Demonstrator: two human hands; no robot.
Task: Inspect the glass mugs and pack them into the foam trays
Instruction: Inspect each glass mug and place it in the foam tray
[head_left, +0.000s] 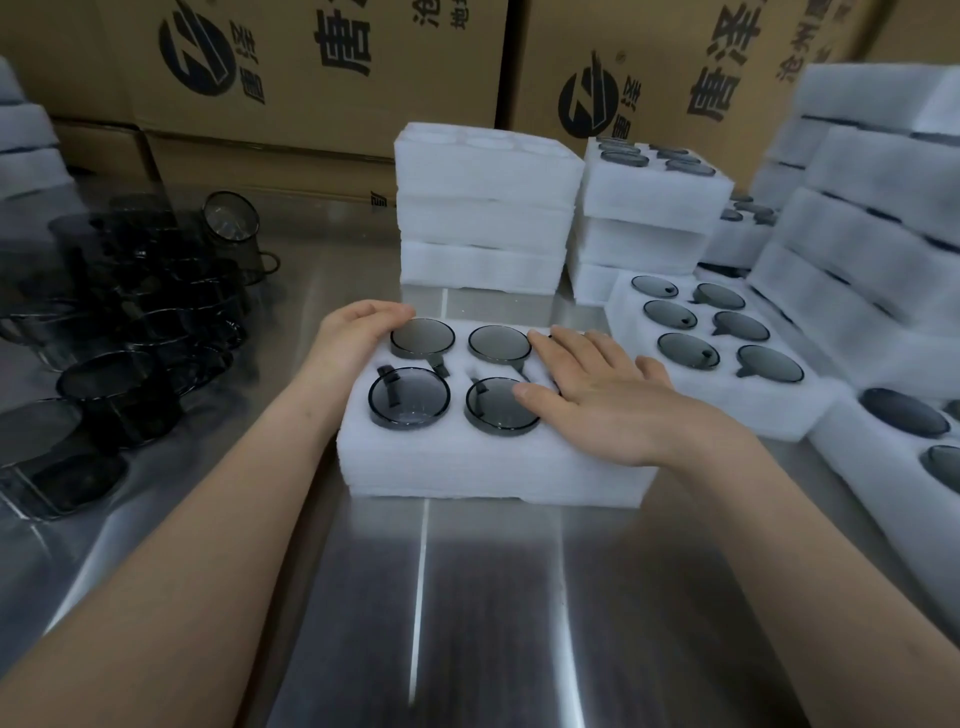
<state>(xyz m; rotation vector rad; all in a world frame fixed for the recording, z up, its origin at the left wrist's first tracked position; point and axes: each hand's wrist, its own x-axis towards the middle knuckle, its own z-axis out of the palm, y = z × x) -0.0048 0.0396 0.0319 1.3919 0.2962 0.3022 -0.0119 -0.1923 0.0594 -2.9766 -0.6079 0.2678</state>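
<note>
Smoke-grey glass mugs (122, 395) with handles stand loose and crowded on the left of the brushed steel table (467, 597); several are blurred. Your left hand (353, 338) sits at the far-left corner of the white foam tray (493, 467), its fingers curled over that corner and the fingertips just beside the rim of the far-left packed mug (422, 336). Four mugs show seated in the tray's round pockets, handles in the slots. Your right hand (597, 400) lies flat on the tray's right part, fingers straight and close together, thumb resting on the near-middle packed mug (501, 405); whatever is under the palm is hidden. Behind the tray stands a stack of white foam blocks (483, 208). To the right lies a second filled foam tray (649, 291) showing six mugs, then taller foam stacks (857, 208). Printed cardboard boxes (322, 78) line the back.
</note>
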